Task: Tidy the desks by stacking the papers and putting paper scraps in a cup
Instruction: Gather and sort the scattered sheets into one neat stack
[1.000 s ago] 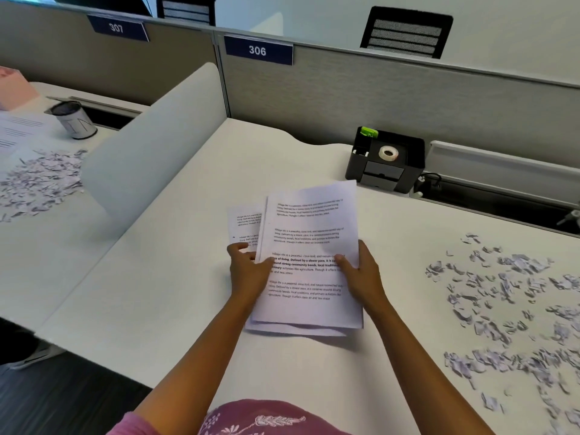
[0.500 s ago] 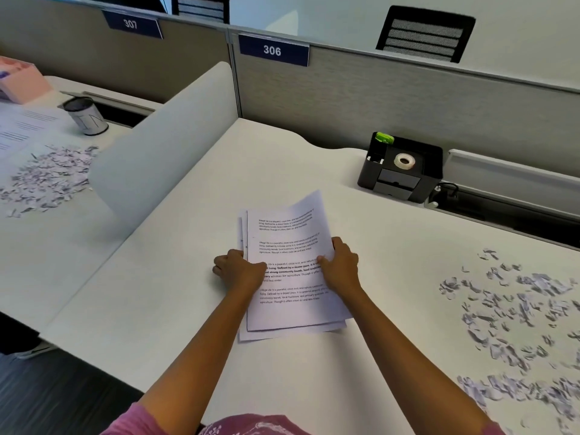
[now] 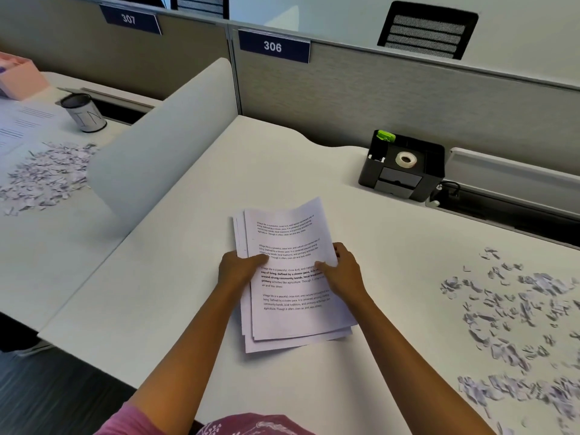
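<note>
A stack of printed papers [image 3: 292, 321] lies on the middle of the white desk [image 3: 175, 277], its sheets slightly fanned at the lower edge. My left hand [image 3: 240, 268] grips the stack's left edge, thumb on top. My right hand [image 3: 340, 271] grips its right edge the same way. Paper scraps [image 3: 514, 312] are strewn over the desk's right side. On the neighbouring desk at the left lies another heap of paper scraps [image 3: 47, 177], with a metal cup [image 3: 84, 113] standing behind it.
A curved white divider [image 3: 163, 142] separates the two desks. A black organiser [image 3: 401, 166] with a tape roll sits at the back. More printed sheets [image 3: 22, 124] and a pink box [image 3: 17, 78] are at the far left. Grey partition panels close off the rear.
Both hands pushed the spread sheets together from the sides. The separate sheet that stuck out at the left is now squared into the stack. The camera shifted slightly.
</note>
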